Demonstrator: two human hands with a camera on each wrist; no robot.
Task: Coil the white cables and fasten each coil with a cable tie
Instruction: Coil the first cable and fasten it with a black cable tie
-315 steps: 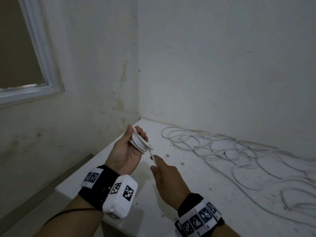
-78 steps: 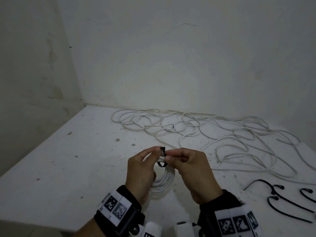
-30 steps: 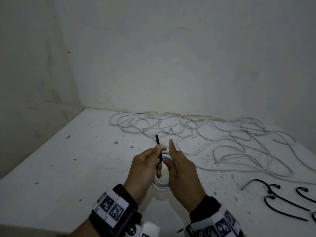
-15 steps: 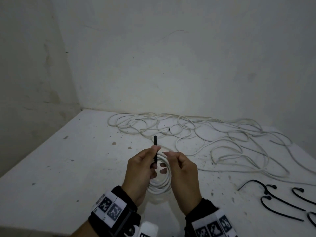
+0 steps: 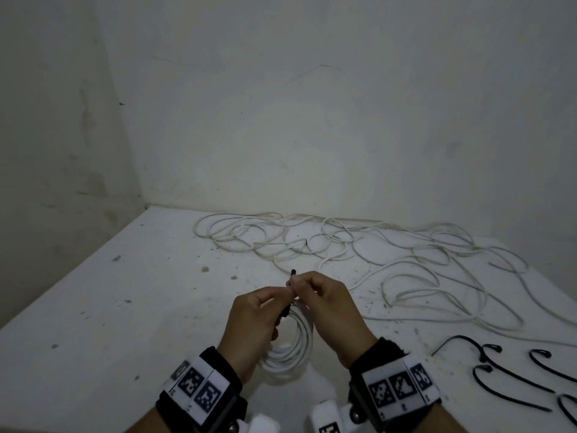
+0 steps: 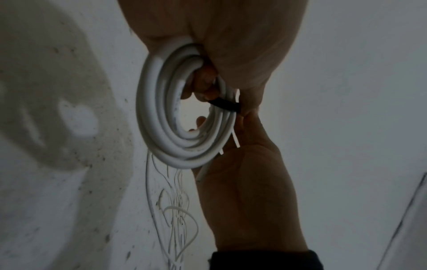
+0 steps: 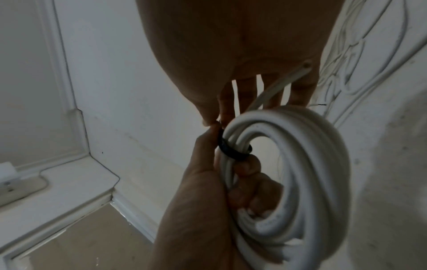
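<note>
A small coil of white cable (image 5: 295, 345) hangs between my two hands above the white table (image 5: 140, 307). A black cable tie (image 5: 285, 310) loops round the coil's strands, and its tail pokes up past my fingers. My left hand (image 5: 279, 300) grips the coil, fingers through its middle and thumb against the tie. My right hand (image 5: 296, 285) pinches the tie's tail between thumb and forefinger. In the left wrist view the tie (image 6: 225, 105) crosses the coil (image 6: 159, 117). In the right wrist view the tie (image 7: 232, 152) wraps the coil (image 7: 300, 164) snugly.
A tangle of loose white cables (image 5: 390, 254) covers the back and right of the table. Several black cable ties (image 5: 505, 373) lie at the near right. Walls close off the far side and the left; the table's left edge (image 5: 78, 276) drops off.
My right hand, open a second ago, has closed on the tie's tail. Less of the tail now shows above my fingers. The left hand still holds the coil.
</note>
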